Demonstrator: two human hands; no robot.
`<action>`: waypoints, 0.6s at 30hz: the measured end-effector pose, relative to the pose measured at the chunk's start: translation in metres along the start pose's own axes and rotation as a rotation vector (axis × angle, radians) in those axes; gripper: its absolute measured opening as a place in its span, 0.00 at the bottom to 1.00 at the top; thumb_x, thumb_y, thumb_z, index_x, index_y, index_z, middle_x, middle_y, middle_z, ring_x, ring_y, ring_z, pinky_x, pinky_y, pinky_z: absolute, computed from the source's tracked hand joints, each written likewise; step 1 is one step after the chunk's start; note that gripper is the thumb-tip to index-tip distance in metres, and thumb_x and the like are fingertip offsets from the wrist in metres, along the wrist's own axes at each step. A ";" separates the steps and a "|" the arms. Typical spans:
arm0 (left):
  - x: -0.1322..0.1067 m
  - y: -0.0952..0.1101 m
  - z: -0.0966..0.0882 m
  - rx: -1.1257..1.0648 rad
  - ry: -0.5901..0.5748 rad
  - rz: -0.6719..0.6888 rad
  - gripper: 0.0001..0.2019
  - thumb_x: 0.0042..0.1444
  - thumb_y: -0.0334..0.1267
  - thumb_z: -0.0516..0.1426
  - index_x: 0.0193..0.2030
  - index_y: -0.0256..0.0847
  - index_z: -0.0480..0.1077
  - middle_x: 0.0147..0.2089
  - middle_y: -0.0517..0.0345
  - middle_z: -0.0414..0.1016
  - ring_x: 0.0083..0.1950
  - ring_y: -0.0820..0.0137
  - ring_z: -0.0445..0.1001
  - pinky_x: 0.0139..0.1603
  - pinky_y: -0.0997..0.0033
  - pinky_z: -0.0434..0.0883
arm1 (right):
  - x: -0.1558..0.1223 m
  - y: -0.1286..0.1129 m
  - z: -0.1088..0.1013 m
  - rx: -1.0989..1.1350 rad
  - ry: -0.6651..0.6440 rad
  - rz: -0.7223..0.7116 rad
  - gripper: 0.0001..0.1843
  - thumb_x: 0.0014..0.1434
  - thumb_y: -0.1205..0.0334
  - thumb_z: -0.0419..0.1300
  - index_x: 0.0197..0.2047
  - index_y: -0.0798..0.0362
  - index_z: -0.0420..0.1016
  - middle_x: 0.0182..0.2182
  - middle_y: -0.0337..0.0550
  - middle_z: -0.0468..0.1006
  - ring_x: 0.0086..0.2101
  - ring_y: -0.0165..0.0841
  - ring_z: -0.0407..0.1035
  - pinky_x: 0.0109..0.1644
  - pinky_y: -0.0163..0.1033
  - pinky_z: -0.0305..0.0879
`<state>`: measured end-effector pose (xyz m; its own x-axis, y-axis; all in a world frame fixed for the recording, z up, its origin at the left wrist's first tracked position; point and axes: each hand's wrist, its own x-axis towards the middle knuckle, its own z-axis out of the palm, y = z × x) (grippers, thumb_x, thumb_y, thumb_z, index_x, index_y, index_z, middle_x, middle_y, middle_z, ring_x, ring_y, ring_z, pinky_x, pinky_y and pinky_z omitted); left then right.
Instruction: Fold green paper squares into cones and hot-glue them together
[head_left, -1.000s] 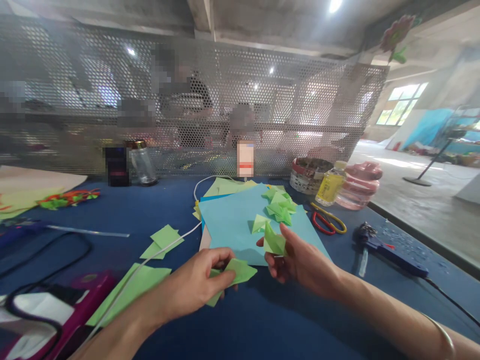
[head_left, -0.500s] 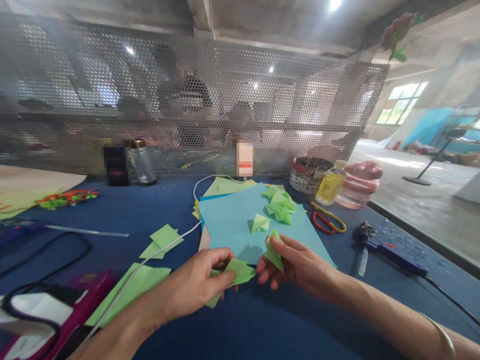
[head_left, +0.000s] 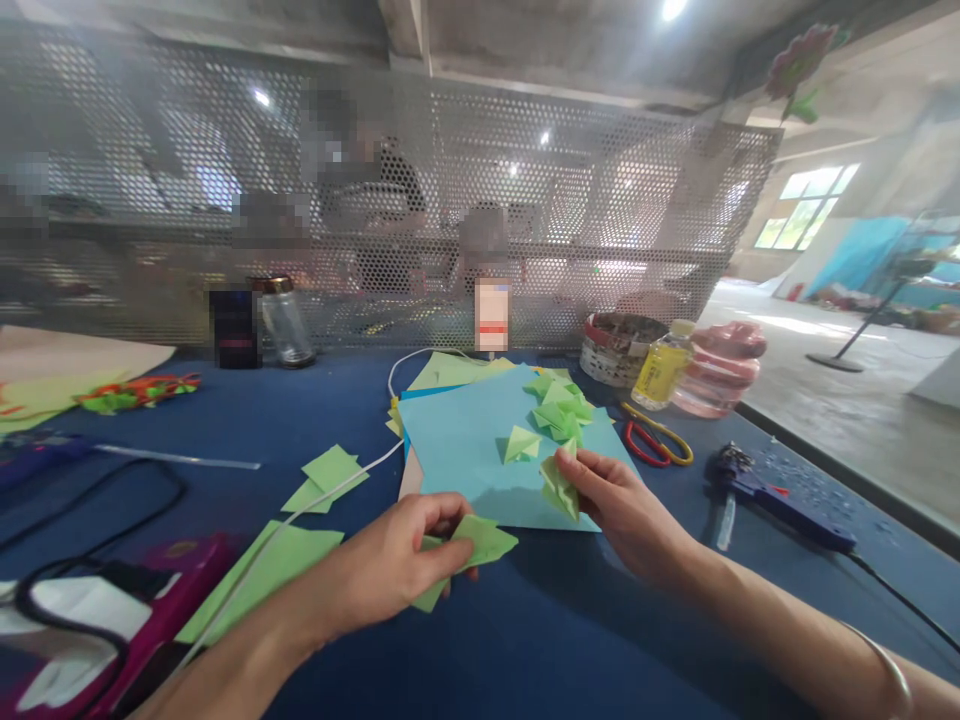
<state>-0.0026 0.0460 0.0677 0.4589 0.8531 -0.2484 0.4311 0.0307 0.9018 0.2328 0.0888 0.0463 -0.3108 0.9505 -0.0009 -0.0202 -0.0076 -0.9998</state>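
Note:
Green paper pieces (head_left: pixel 484 541) are pinched between the thumb and fingers of my left hand (head_left: pixel 409 555), above the blue table. Closed on a folded green paper piece (head_left: pixel 559 486), my right hand (head_left: pixel 611 492) is over the near right part of a light blue sheet (head_left: pixel 465 430). A pile of folded green pieces (head_left: pixel 561 408) lies on that sheet, with one paler folded piece (head_left: pixel 521 444) nearer to me. Left of my left hand are flat green paper squares (head_left: pixel 330 472) and larger green sheets (head_left: pixel 274 560).
Scissors (head_left: pixel 656 440) and a glue gun (head_left: pixel 780 505) lie at the right. Behind them stand a round container (head_left: pixel 619 347), a yellow bottle (head_left: pixel 662 368) and a pink jug (head_left: pixel 720 370). A white cable (head_left: pixel 349 487) crosses the left side. A perforated screen (head_left: pixel 600 190) closes the back.
My right hand has moved up and slightly right with its folded green piece, away from my left hand. My left hand has hardly moved and keeps its paper.

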 end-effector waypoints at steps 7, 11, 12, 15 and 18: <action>0.001 -0.004 -0.002 -0.069 -0.018 0.006 0.08 0.60 0.40 0.55 0.39 0.37 0.70 0.35 0.59 0.74 0.31 0.73 0.69 0.35 0.72 0.67 | -0.006 -0.005 0.007 0.013 -0.057 -0.047 0.19 0.49 0.49 0.72 0.30 0.54 0.71 0.22 0.34 0.71 0.24 0.25 0.61 0.29 0.32 0.55; 0.000 -0.006 -0.002 -0.126 -0.049 -0.027 0.09 0.60 0.41 0.55 0.40 0.37 0.71 0.35 0.59 0.75 0.31 0.74 0.69 0.35 0.72 0.66 | -0.007 -0.008 0.007 0.050 -0.055 -0.047 0.19 0.47 0.51 0.73 0.28 0.54 0.70 0.24 0.35 0.73 0.26 0.25 0.62 0.31 0.31 0.55; -0.001 -0.006 -0.002 -0.132 -0.050 -0.026 0.09 0.60 0.41 0.55 0.40 0.37 0.71 0.35 0.59 0.75 0.31 0.74 0.69 0.35 0.72 0.66 | -0.007 -0.008 0.006 0.064 -0.034 -0.039 0.20 0.47 0.50 0.73 0.29 0.54 0.70 0.23 0.34 0.71 0.24 0.24 0.60 0.29 0.31 0.53; -0.001 -0.004 -0.002 -0.136 -0.051 -0.021 0.09 0.60 0.41 0.56 0.39 0.36 0.71 0.35 0.58 0.76 0.31 0.74 0.70 0.35 0.72 0.66 | -0.005 -0.007 0.004 0.088 0.014 -0.023 0.21 0.50 0.47 0.70 0.32 0.54 0.69 0.20 0.30 0.65 0.20 0.22 0.52 0.25 0.31 0.47; 0.000 -0.002 -0.003 -0.141 -0.050 -0.025 0.09 0.60 0.41 0.56 0.38 0.37 0.71 0.35 0.58 0.77 0.30 0.74 0.70 0.34 0.72 0.66 | -0.005 -0.006 0.004 0.040 -0.006 -0.048 0.21 0.52 0.46 0.68 0.31 0.54 0.68 0.20 0.32 0.66 0.22 0.24 0.55 0.27 0.32 0.51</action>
<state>-0.0057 0.0473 0.0667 0.4890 0.8242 -0.2855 0.3313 0.1273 0.9349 0.2307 0.0828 0.0522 -0.3146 0.9480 0.0475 -0.0735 0.0256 -0.9970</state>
